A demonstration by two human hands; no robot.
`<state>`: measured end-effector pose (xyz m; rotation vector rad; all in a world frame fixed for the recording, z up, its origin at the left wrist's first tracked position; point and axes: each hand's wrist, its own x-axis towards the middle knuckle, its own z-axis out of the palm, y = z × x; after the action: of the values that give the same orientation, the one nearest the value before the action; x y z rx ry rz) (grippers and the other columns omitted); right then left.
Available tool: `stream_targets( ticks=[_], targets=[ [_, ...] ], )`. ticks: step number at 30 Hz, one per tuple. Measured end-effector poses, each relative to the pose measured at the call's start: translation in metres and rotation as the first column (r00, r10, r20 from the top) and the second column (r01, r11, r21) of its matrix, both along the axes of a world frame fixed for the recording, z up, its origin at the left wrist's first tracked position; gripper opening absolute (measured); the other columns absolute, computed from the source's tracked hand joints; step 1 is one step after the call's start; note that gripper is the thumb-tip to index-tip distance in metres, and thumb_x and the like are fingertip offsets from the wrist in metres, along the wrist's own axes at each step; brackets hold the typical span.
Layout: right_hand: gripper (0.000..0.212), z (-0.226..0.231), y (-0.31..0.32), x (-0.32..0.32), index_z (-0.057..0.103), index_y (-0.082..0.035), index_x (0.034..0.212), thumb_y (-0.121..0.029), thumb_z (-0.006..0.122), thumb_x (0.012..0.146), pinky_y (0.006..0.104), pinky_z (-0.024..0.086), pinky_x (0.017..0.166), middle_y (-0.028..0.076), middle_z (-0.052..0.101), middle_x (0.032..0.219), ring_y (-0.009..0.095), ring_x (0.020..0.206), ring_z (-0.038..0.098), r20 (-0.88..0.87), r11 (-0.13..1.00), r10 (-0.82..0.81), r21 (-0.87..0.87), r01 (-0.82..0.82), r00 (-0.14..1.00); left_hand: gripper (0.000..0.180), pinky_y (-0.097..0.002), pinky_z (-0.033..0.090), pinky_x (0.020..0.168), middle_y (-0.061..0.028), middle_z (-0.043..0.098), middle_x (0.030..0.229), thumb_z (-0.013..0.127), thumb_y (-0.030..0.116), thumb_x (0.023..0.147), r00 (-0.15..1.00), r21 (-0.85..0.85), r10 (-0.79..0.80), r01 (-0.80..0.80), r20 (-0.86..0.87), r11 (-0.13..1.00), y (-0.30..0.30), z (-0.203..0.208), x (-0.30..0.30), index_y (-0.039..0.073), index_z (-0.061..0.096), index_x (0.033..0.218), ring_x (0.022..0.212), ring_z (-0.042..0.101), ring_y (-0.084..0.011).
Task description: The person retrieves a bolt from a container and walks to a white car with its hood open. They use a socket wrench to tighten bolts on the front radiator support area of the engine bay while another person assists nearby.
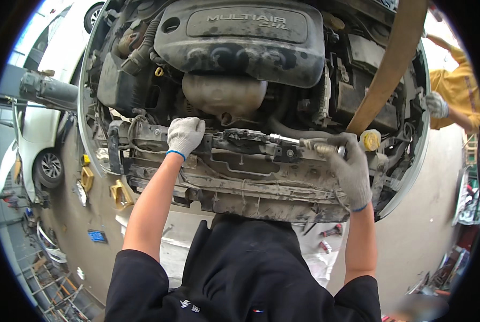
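My left hand, in a whitish knit glove, is closed on the dirty front crossmember of a car, left of the black hood latch. What its curled fingers grip, if anything, is hidden. On the right, my gloved right hand grips the handle end of a socket wrench. The wrench's shiny shaft lies nearly level and points left, its tip at the right end of the latch. Part of the tool's handle is covered by my fingers.
Behind the crossmember sits the engine under a dusty black cover. A tan strap slants down at the right, near a yellow reservoir cap. Another person in yellow stands at the far right. Power tools lie on the floor below.
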<state>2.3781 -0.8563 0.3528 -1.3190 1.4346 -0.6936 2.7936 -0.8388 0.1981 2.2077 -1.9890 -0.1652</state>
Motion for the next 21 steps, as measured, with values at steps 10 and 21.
stream_targets(
  ticks=[10, 21],
  targets=[
    [0.025, -0.005, -0.146, 0.066, 0.067, -0.001, 0.113, -0.017, 0.059, 0.094, 0.0306, 0.049, 0.076, 0.007, 0.065, 0.083, 0.015, 0.079, 0.06, -0.326, 0.905, 0.351, -0.122, -0.407, 0.878, 0.036, -0.049, 0.056, 0.074, -0.0159, 0.072, 0.079, 0.056, 0.034, 0.093, 0.986, 0.096, 0.164, -0.167, 0.036, 0.981, -0.004, 0.007, -0.006, 0.007, 0.072, 0.075, 0.076, 0.07, -0.0363],
    [0.037, -0.073, -0.239, 0.135, 0.069, 0.003, 0.097, -0.034, 0.062, 0.099, 0.0342, 0.049, 0.075, 0.008, 0.067, 0.081, 0.017, 0.077, 0.06, -0.461, 0.724, 0.657, 0.162, -0.671, 0.597, 0.028, -0.0455, 0.053, 0.074, -0.0116, 0.067, 0.067, 0.064, 0.026, 0.086, 0.99, -0.255, 0.138, -0.126, 0.031, 0.959, 0.004, -0.009, -0.004, 0.01, 0.063, 0.063, 0.067, 0.067, -0.0324]
  ],
)
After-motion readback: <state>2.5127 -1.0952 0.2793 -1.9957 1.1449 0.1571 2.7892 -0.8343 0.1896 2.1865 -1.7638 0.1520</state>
